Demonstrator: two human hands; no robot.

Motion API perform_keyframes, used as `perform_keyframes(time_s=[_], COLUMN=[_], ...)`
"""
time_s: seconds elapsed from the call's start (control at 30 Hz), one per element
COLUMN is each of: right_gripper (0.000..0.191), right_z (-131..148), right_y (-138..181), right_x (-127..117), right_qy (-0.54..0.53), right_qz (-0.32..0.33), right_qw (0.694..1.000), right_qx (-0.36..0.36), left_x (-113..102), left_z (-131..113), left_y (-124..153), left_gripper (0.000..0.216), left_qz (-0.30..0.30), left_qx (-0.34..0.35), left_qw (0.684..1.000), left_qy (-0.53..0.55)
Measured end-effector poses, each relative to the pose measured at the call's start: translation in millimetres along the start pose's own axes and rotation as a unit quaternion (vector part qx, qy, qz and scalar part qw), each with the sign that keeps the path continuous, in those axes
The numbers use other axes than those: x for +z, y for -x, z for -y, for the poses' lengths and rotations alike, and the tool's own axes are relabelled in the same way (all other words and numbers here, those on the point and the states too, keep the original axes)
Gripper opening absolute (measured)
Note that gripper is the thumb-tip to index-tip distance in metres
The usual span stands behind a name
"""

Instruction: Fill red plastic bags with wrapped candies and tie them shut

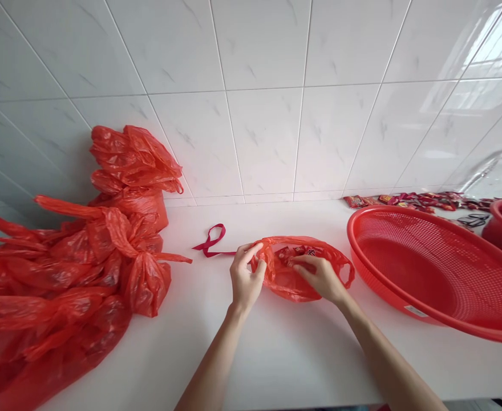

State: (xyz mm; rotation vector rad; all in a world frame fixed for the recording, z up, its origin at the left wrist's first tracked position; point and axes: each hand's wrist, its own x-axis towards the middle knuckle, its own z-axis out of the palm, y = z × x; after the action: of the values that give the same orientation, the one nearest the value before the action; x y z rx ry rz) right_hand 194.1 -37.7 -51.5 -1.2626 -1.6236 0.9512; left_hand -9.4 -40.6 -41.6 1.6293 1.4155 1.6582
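Observation:
A red plastic bag (pixel 294 294) lies with its mouth open on the white counter (pixel 294 348). My left hand (pixel 246 277) is closed on the left side of its rim, thumb and fingers pinching the thin film. Inside the mouth, small red packets (pixel 287 254) with printing show near the back. My right hand (pixel 319 277) reaches in from the right, its fingers closed at the edge of a packet and partly hiding it. Behind my left hand lies a dark red ribbon (pixel 212 240), one end running towards the bag.
Filled, knotted red plastic bags (pixel 75 268) are heaped on the left against the tiled wall (pixel 263 137). A large red mesh basket (pixel 405 274) stands on the right. Behind it lie many red packets (pixel 430 201) and black-handled scissors (pixel 473 220). Another red container (pixel 497 228) stands at the right edge.

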Motion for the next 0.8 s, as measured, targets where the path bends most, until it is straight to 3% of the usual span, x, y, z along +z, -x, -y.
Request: perform_keyframes(time_s=[0.13, 0.23, 0.3, 0.4, 0.5, 0.67, 0.8], right_gripper=[0.019, 0.018, 0.022, 0.028, 0.032, 0.032, 0.036], right_z=[2.7, 2.4, 0.4, -4.3, -9.5, -19.1, -26.3], right_y=[6.6, 7.1, 5.3, 3.6, 9.7, 35.1, 48.1], right_x=[12.4, 9.0, 1.1, -13.7, -23.2, -17.6, -9.7], right_qy=[0.146, 0.188, 0.194, 0.224, 0.293, 0.347, 0.333], right_qz=[0.151, 0.157, 0.113, -0.021, -0.134, -0.184, -0.209], right_qw=[0.972, 0.958, 0.96, 0.959, 0.931, 0.897, 0.91], right_qx=[-0.104, -0.147, -0.166, -0.173, -0.174, -0.204, -0.133], left_x=[0.5, 0.9, 0.8, -1.4, -6.5, -17.4, -24.1], left_z=[-0.2, -0.2, -0.2, -0.1, -0.2, -1.4, -2.5], left_y=[0.7, 0.9, 0.5, -1.8, -6.6, -16.1, -20.2], left_gripper=[0.032, 0.032, 0.031, 0.032, 0.034, 0.033, 0.033], left_qz=[0.004, 0.006, 0.005, -0.021, -0.063, -0.14, -0.169], left_qx=[0.002, 0.003, 0.003, -0.001, -0.011, -0.031, -0.043], left_qw=[1.0, 1.0, 1.0, 1.0, 0.998, 0.99, 0.985], left_qy=[0.009, 0.01, 0.006, 0.001, 0.004, -0.001, 0.011])
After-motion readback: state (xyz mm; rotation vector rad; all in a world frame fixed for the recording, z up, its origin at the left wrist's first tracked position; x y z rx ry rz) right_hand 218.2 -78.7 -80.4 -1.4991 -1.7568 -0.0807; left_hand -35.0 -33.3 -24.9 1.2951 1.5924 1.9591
